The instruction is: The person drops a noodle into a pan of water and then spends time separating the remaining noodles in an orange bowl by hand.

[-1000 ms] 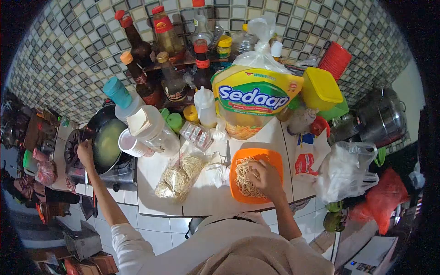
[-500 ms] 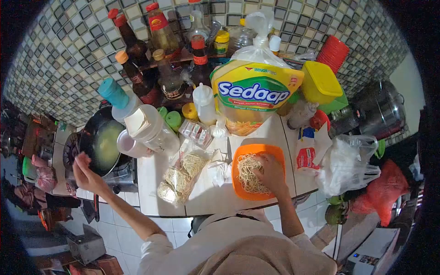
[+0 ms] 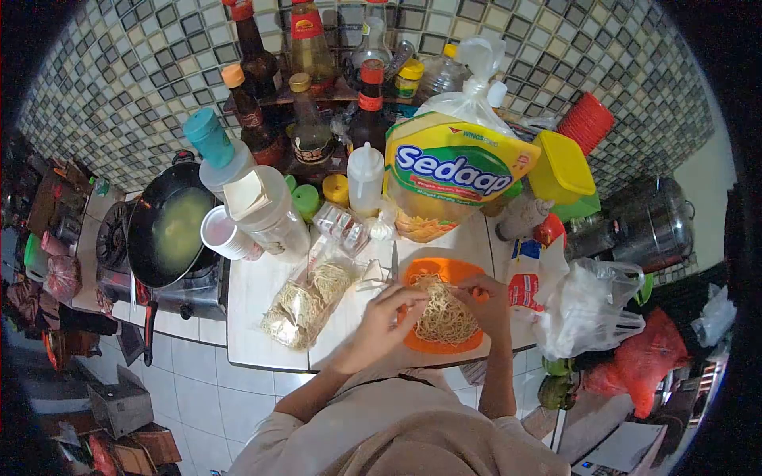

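An orange square bowl on the counter holds a heap of yellow noodles. My left hand is over the bowl's left side, fingers curled and tips pinched together close to the noodles. Opposite it, my right hand bends in over the right rim, with its fingertips also drawn together. Whatever lies between either set of fingertips is too small to make out. A clear plastic bag of noodles lies left of the bowl.
At left, a black frying pan with yellowish liquid sits on a stove. Behind the bowl stand a Sedaap oil pouch, a white squeeze bottle and several sauce bottles. White plastic bags lie at right.
My left hand has come from beside the pan, rightward to the bowl. My right hand has lifted from within the noodles to the bowl's right side. The view has shifted slightly.
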A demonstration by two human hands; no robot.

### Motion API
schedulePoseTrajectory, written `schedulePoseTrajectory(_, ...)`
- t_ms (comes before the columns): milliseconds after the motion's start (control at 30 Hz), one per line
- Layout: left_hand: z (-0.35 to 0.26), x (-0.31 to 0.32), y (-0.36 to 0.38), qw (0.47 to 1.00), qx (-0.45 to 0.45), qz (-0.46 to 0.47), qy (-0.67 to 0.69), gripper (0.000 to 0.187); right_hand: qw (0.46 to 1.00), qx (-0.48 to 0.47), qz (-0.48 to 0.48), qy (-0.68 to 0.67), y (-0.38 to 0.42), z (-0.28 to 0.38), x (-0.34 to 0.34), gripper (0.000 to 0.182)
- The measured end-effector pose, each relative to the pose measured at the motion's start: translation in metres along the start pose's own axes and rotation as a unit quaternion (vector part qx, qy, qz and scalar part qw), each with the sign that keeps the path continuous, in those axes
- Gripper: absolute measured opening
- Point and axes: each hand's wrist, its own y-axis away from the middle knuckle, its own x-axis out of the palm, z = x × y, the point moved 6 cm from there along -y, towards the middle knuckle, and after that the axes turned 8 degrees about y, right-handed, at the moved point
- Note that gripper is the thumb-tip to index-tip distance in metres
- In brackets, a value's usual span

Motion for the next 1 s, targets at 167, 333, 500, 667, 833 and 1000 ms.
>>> schedulePoseTrajectory(167, 0.002, 0.018, -0.011, 0.999, 0.03, -0.028, -0.005, 0.023, 0.995, 0.005, -0.031, -0.093, 0.006, -0.013, -0.005, 0.013)
schedulePoseTrajectory(333, 0.019, 0.045, -0.006, 0.972, -0.065, 0.221, 0.043, 0.025, 0.972, 0.012, -0.072, -0.223, 0.011, 0.005, -0.019, 0.009)
schedulePoseTrajectory(500, 0.002, 0.044, -0.015, 0.996, 0.015, 0.056, 0.069, 0.023, 0.979, 0.0, -0.045, -0.201, 0.016, 0.008, -0.023, 0.006)
schedulePoseTrajectory(667, -0.015, 0.028, -0.018, 0.995, 0.075, -0.057, 0.015, 0.021, 0.979, -0.022, -0.02, -0.203, 0.02, 0.021, -0.019, 0.006)
schedulePoseTrajectory(833, 0.025, 0.047, -0.001, 0.95, -0.148, 0.2, 0.188, 0.021, 0.955, 0.013, -0.087, -0.282, 0.017, 0.015, -0.03, 0.006)
schedulePoseTrajectory(1000, 0.027, 0.031, -0.001, 0.935, -0.174, 0.204, 0.231, 0.022, 0.941, -0.024, -0.187, -0.28, 0.016, -0.001, -0.05, 0.007)
